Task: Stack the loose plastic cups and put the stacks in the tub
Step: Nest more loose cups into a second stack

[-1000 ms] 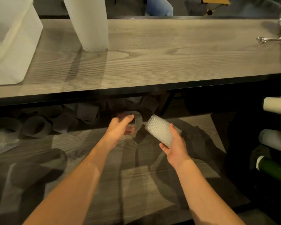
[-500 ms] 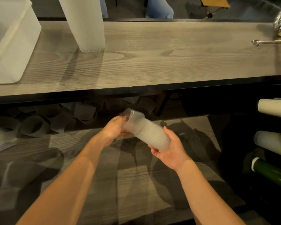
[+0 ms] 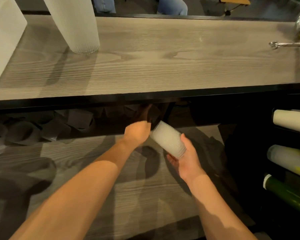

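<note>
Right hand (image 3: pixel 185 158) grips a short cup stack (image 3: pixel 168 139), tilted mouth toward the shelf, likely ready for another cup. Left hand (image 3: pixel 137 132) reaches under the table (image 3: pixel 163 63) toward dark loose cups (image 3: pixel 76 118), count unclear; fingers hidden, grip unknown. One tall stack (image 3: pixel 76 23) stands beside one tub (image 3: pixel 3 32), far left.

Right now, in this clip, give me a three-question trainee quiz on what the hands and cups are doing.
1. True or false: the right hand holds a short stack of ribbed cups.
2. Where does the tall cup stack stand? A) on the upper counter B) inside the white tub C) on the lower shelf
3. Where does the left hand reach?

Key: 1 true. 2 A. 3 Under the counter, toward the dark loose cups at the shelf's back.
</note>
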